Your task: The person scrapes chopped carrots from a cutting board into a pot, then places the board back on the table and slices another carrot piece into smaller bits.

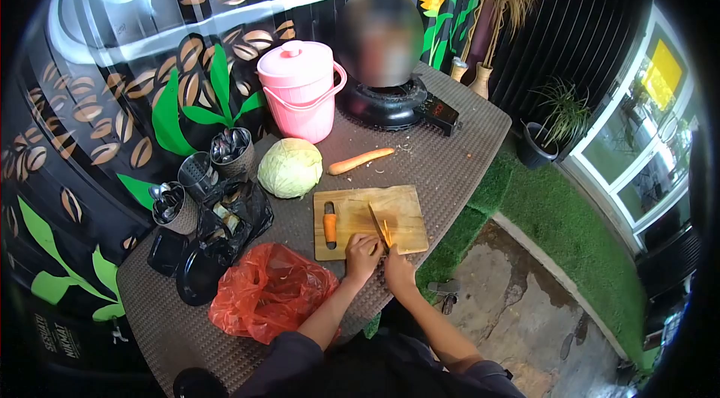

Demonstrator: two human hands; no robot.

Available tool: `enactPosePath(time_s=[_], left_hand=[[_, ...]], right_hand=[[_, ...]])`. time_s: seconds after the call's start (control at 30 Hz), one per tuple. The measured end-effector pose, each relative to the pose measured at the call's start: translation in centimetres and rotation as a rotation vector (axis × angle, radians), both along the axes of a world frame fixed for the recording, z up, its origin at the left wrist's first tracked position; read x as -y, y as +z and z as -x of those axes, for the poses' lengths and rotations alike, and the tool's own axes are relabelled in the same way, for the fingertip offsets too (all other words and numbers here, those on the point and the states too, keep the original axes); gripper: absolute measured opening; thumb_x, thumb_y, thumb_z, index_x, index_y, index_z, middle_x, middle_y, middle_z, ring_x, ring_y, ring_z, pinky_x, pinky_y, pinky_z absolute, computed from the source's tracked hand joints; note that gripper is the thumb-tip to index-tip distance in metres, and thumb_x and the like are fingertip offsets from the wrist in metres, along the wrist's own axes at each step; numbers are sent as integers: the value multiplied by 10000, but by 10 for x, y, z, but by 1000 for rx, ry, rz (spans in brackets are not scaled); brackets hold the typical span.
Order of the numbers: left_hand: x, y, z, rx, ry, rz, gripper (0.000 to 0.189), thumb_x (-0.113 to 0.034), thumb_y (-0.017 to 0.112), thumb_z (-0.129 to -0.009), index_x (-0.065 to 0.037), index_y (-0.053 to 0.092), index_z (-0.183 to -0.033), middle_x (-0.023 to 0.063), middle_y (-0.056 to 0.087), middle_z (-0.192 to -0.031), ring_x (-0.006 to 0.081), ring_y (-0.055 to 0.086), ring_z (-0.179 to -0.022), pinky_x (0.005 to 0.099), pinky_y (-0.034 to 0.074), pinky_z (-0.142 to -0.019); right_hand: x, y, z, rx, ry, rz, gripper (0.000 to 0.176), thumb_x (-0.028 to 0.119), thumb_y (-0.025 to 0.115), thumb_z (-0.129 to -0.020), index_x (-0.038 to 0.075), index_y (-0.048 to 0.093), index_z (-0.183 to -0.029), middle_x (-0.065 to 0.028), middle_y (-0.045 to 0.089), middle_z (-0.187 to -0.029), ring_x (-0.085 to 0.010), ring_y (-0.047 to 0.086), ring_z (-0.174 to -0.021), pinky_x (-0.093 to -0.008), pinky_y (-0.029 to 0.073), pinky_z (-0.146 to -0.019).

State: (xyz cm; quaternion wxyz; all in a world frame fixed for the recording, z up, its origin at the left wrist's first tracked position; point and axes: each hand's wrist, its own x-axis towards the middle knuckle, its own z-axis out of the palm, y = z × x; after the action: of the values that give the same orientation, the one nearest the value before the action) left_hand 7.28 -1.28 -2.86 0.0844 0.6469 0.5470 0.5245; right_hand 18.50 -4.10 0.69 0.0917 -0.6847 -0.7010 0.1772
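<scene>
A wooden cutting board (405, 207) lies on the table in front of me. My right hand (398, 270) is at the board's near edge, closed on a knife (376, 222) whose blade points away from me. Thin orange carrot strips (387, 232) lie just right of the blade. My left hand (362, 254) is curled on the board, left of the blade and touching the carrot strips' near end. A short carrot piece (330, 225) rests on the board's left side. A whole carrot (361, 160) lies beyond the board.
A cabbage (289, 167), a pink lidded bucket (300, 91) and a black stove (390, 102) stand further back. A red plastic bag (266, 293), black bags and cutlery holders (201, 173) crowd the left. The table's edge (480, 166) drops to grass on the right.
</scene>
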Motion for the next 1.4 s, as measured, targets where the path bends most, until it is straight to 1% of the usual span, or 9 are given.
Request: enactPosePath(time_s=[0.17, 0.43, 0.63, 0.8, 0.87, 1.03, 1.27, 1.37, 1.4], left_hand=[[2, -1, 1, -1, -1, -15, 117, -42, 709, -729, 11, 718, -833, 112, 709, -891, 253, 633, -846, 356, 512, -775], [6, -1, 3, -44, -30, -13, 120, -53, 707, -737, 11, 716, -838, 108, 708, -892, 263, 626, -847, 355, 508, -785], [3, -4, 1, 13, 11, -24, 100, -58, 711, -729, 14, 715, -799, 110, 708, -852, 259, 632, -833, 354, 515, -763], [4, -2, 0, -11, 11, -25, 88, -48, 707, -724, 17, 711, -784, 113, 707, -851, 265, 635, -839, 354, 519, -755], [6, 1, 2, -12, -2, -2, 91, -44, 702, -729, 12, 711, -800, 117, 705, -860, 268, 635, -843, 353, 517, -759], [4, -2, 1, -23, -14, -4, 106, -47, 694, -741, 6, 710, -831, 117, 697, -864, 272, 629, -851, 358, 512, -771], [-2, 1, 0, -86, 5, 13, 120, -57, 686, -767, 9, 711, -864, 119, 695, -900, 273, 618, -877, 364, 507, -784], [3, -6, -1, -109, 13, 30, 128, -51, 682, -778, 15, 711, -883, 123, 698, -921, 276, 616, -883, 364, 508, -787], [1, -3, -1, -131, 10, 5, 132, -50, 682, -779, 16, 711, -890, 124, 699, -928, 275, 617, -882, 365, 509, -787]], right_hand=[[-16, -14, 12, -53, -7, -190, 162, 145, 513, -901, 10, 463, -974, -232, 663, -769, -387, 680, -703, -468, 563, -621], [-19, 16, -11, 9, 88, 103, 237, 194, 472, -928, 6, 472, -1073, -260, 663, -870, -420, 672, -812, -505, 547, -717], [6, -12, 5, -9, -11, -68, 179, 171, 475, -925, 16, 455, -1015, -283, 648, -828, -430, 665, -780, -531, 541, -659], [0, -14, 2, 118, 15, -120, 152, 146, 517, -894, 39, 460, -984, -174, 667, -721, -316, 700, -704, -395, 576, -562], [-10, -22, -2, -34, 36, -96, 199, 182, 479, -925, 27, 439, -1043, -256, 650, -774, -426, 663, -716, -534, 537, -629], [-15, -14, -14, -103, 77, -13, 272, 241, 490, -929, 5, 439, -1054, -304, 639, -840, -457, 649, -808, -551, 515, -720], [-25, -22, -44, -588, 153, 140, 385, 340, 503, -944, -33, 463, -1030, -352, 602, -930, -516, 579, -914, -541, 465, -780], [-21, 10, -57, -754, 106, 432, 317, 319, 497, -963, 3, 485, -946, -149, 587, -687, -250, 579, -485, -365, 451, -437], [-19, 16, -62, -814, 117, 447, 284, 301, 497, -970, 20, 484, -932, -61, 513, -622, -120, 464, -379, -288, 360, -339]])
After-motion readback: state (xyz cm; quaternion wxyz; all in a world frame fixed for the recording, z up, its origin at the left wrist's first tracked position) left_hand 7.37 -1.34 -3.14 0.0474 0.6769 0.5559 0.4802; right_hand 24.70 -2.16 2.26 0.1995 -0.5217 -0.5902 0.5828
